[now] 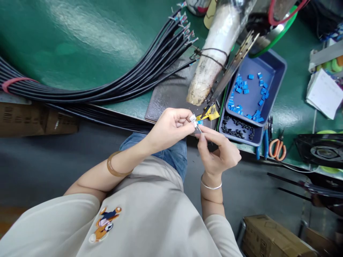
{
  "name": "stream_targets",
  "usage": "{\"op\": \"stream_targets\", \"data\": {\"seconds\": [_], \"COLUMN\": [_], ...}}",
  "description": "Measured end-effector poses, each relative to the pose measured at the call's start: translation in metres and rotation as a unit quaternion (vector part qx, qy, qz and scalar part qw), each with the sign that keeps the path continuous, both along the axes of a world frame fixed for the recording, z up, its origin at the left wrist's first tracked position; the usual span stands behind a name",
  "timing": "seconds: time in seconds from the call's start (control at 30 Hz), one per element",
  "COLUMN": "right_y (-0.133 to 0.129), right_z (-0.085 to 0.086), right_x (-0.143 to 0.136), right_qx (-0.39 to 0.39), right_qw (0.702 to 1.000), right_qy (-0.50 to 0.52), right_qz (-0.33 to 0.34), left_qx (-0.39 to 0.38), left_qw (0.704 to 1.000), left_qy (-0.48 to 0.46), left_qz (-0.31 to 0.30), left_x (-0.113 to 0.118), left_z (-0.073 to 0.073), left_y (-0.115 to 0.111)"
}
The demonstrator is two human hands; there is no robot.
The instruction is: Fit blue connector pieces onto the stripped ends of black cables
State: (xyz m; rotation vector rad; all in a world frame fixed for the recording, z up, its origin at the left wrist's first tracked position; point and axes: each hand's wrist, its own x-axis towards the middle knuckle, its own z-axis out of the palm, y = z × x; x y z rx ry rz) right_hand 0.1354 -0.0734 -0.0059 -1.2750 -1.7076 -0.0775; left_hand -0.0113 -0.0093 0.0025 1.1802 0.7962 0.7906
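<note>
My left hand (174, 125) is closed in a pinch on a small white piece (193, 118), whose kind I cannot make out. Just right of it, my right hand (220, 148) pinches a thin pale strand (199, 129) that reaches toward the white piece. Both sets of fingertips nearly meet at the bench's front edge. Close behind them shows a small blue connector (199, 122), beside the yellow-wrapped tip (210, 113) of a long metal tool or bracket. A white-wrapped nozzle-like tube (205, 76) hangs over this spot.
A bundle of black cables (115, 87) with stripped ends lies across the green bench (88, 43). To the right, a bin (280, 67) holds blue connectors and small black parts. Nearby are blue-handled pliers (265, 142), orange-handled scissors (278, 148) and papers (324, 93).
</note>
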Motion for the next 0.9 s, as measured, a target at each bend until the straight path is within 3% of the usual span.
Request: {"op": "stream_targets", "data": {"seconds": [0.1,0.27,0.57,0.9], "right_y": [0.001,0.005,0.004,0.007], "right_z": [0.001,0.003,0.000,-0.003], "right_x": [0.000,-0.001,-0.003,-0.002], "right_qx": [-0.004,-0.111,-0.007,-0.062], "right_qw": [0.999,0.988,0.999,0.996], "right_qy": [0.024,0.108,-0.024,0.043], "right_qz": [-0.029,-0.026,-0.026,-0.037], "left_qx": [0.009,0.044,0.089,0.064], "left_qw": [1.000,0.999,0.995,0.996], "left_qy": [0.006,0.017,0.020,-0.005], "left_qz": [-0.005,0.006,0.031,0.055], "left_x": [0.000,0.000,0.001,0.009], "left_z": [-0.001,-0.004,-0.008,-0.008], "left_y": [-0.002,-0.006,-0.005,0.003]}}
